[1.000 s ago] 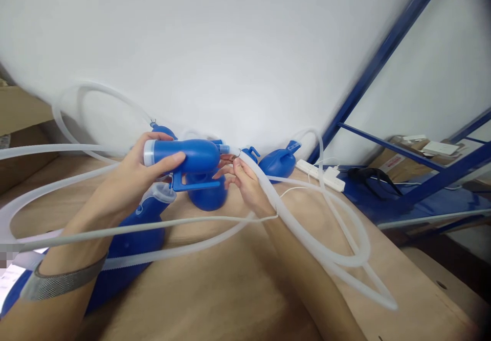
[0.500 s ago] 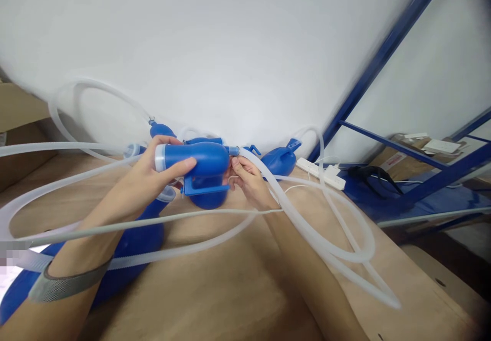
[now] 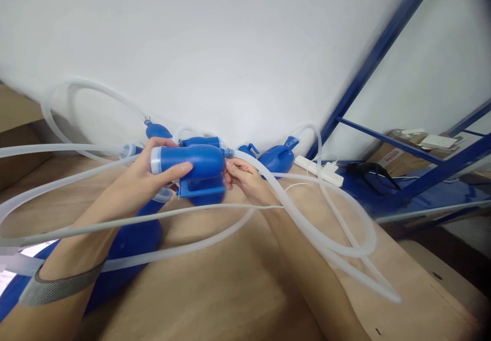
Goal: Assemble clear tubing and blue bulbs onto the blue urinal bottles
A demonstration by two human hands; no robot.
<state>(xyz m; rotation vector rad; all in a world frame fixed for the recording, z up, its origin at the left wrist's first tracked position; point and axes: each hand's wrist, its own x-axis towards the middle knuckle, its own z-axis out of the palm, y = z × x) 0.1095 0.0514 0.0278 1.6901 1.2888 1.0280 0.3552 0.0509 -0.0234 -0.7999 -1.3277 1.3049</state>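
Note:
My left hand is wrapped round a blue bottle with a clear cap at its left end and a blue handle below. The thumb lies along the bottle's side. A translucent corrugated tube joins the bottle's narrow right end. My right hand is at that joint, thumb and fingers pinched together; what they hold is too small to make out. A thin pale cord crosses over both forearms.
More blue bottles with tubes stand along the wall on the wooden table. A larger blue container is under my left forearm. A white power strip lies right, beside a blue metal frame. A cardboard box is left.
The bottle and both hands appear slightly further left in the view, as does the background. The grip of my left hand looks the same, and my right hand remains at the tube joint.

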